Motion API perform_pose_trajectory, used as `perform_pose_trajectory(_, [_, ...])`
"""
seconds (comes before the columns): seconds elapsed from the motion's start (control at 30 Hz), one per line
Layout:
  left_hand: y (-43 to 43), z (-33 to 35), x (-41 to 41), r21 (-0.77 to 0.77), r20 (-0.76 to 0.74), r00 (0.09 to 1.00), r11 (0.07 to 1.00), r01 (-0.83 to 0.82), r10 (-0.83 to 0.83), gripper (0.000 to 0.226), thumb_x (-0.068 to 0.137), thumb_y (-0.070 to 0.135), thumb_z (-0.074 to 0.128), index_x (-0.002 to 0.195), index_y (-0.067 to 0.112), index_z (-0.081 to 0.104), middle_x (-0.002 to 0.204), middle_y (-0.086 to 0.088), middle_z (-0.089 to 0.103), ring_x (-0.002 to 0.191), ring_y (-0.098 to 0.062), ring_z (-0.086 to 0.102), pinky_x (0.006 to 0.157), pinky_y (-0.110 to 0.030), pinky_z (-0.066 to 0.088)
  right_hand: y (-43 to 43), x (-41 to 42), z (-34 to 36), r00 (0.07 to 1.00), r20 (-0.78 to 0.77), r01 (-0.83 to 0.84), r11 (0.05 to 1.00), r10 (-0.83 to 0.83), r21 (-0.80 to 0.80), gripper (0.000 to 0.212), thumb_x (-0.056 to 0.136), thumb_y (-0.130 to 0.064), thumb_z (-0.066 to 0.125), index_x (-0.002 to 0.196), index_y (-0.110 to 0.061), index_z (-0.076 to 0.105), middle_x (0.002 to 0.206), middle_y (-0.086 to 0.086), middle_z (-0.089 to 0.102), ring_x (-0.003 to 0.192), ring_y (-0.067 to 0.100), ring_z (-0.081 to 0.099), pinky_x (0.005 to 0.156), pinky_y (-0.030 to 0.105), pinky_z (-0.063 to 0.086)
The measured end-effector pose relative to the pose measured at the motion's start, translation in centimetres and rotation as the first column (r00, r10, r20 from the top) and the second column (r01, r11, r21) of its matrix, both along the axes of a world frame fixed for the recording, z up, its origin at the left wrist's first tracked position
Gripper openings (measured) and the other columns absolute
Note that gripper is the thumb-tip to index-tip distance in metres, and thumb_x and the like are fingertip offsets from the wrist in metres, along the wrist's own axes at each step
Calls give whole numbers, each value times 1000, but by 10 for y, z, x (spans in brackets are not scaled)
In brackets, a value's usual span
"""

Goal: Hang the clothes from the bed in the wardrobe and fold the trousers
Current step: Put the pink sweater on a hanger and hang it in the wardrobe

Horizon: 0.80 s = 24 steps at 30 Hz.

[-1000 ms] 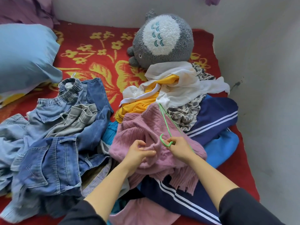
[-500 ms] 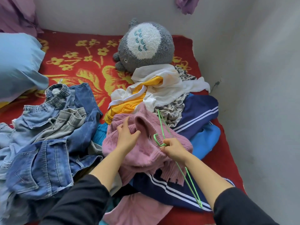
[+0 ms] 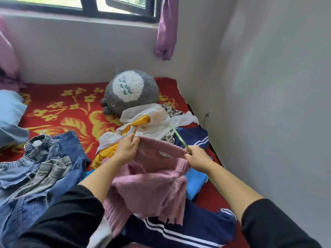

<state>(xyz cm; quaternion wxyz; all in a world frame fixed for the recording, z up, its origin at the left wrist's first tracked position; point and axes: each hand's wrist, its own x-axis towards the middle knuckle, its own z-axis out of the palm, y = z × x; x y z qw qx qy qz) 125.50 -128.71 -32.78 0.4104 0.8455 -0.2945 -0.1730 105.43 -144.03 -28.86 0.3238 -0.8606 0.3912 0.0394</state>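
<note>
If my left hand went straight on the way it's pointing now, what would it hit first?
Probably the white garment on the pile, right beyond the pink sweater your left hand grips; the plush toy sits further back. Depth is unclear.

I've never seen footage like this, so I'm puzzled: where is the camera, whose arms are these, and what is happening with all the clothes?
There is no machine here. A person wears one wide-angle camera on the head, looking forward and down, so the arms in black sleeves are their own. The left hand and the right hand each grip the ribbed opening of a pink knitted sweater, stretching it between them. The right hand also holds a thin green hanger. Underneath lies a red blanket patterned with yellow flowers. On it lie blue denim trousers, a navy tracksuit garment with white stripes, white and yellow tops and a round grey and white plush toy.
</note>
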Motion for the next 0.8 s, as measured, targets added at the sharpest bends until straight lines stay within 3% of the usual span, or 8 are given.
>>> perform_pose_trajectory(0.13, [-15,84,2,-172,142,975,974,-146,171,24,95,13,43,72,6,46,73,-11,52,72,-25,46,62,-34,26,-29,24,59,991,133,-8,986,31,-167,16,90,-6,48,75,-11,53,87,19,59,89,38,57,64,34,32])
perform_pose_trajectory(0.3, [-13,206,7,-525,-75,948,796,-301,309,21,88,20,50,73,8,58,65,1,49,63,-14,44,63,-31,39,-37,56,140,880,460,8,966,115,-257,17,88,-6,51,82,-18,62,93,17,70,90,37,62,64,32,34])
perform_pose_trajectory(0.37, [-3,240,7,-592,-142,941,736,-330,307,19,84,25,58,68,15,60,60,8,52,58,-10,47,55,-24,42,-39,67,165,823,555,37,962,124,-271,18,86,-5,52,88,-16,66,92,14,71,89,34,63,62,29,29])
perform_pose_trajectory(0.43, [10,253,9,-493,-96,950,815,-306,299,13,80,29,66,72,18,65,65,8,62,58,-7,54,50,-17,45,-39,75,177,802,582,32,962,137,-271,25,83,-4,53,98,-15,69,96,10,72,92,31,63,64,26,31])
perform_pose_trajectory(0.57, [28,219,6,-250,-120,962,930,-270,247,20,80,23,72,84,4,76,80,-9,69,72,-17,59,68,-29,47,-27,72,155,814,550,-140,982,187,-127,28,91,-21,59,119,-23,60,102,2,68,88,18,65,74,23,45])
perform_pose_trajectory(0.63, [34,191,-1,-165,-11,968,954,-250,252,24,84,26,68,81,3,73,73,-6,66,70,-14,53,66,-28,41,-23,65,136,795,597,-152,988,111,17,29,96,-25,53,123,-30,47,92,-1,64,66,6,65,57,13,46])
perform_pose_trajectory(0.7, [40,168,-7,-57,90,960,964,-260,265,29,87,31,64,65,11,64,58,4,54,62,-13,46,58,-27,35,-26,58,122,789,613,-92,978,-42,186,11,98,-23,50,109,-20,50,73,4,61,41,1,54,38,12,36])
perform_pose_trajectory(0.8, [48,145,-5,-66,79,930,932,-356,360,27,88,34,65,64,21,64,56,9,53,61,-10,48,56,-26,35,-35,46,107,781,596,-84,914,-187,397,24,96,-21,53,78,-12,66,46,0,50,34,7,37,32,16,22])
